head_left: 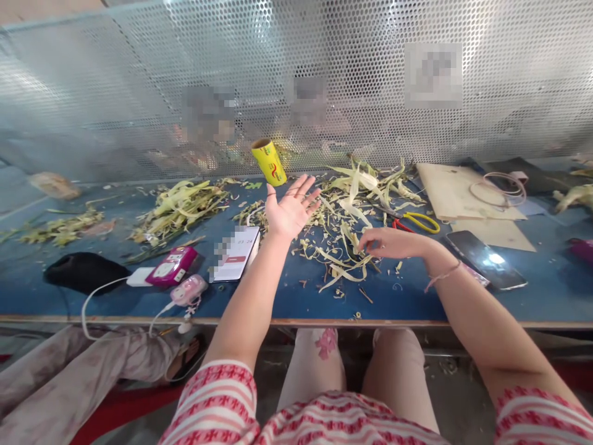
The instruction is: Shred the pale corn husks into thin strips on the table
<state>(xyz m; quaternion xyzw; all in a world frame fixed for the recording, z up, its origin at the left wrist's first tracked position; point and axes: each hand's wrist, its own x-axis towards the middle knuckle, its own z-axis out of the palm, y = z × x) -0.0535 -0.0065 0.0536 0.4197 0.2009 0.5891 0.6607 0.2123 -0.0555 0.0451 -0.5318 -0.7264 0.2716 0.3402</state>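
My left hand (pixel 291 213) is raised over the blue table, palm up and fingers spread, with a thin dark line, perhaps a thread, across the fingers. Just behind it stands a yellow printed tube (pixel 269 162) with an open top. My right hand (pixel 386 242) is low over the scraps, its fingers curled and pressed together; what they pinch, if anything, I cannot make out. Pale dried strips like husk (pixel 345 272) lie beside its fingertips. Scissors (pixel 419 222) with yellow and red handles rest behind the right hand.
A husk pile (pixel 180 210) lies at left, near a lit phone (pixel 236 253), a magenta device (pixel 172 266) and a black pouch (pixel 86 272). At right are a dark phone (pixel 486 259) and cardboard (pixel 463 191). A perforated metal screen (pixel 347 74) stands behind. Another person's legs (pixel 92 364) show at left.
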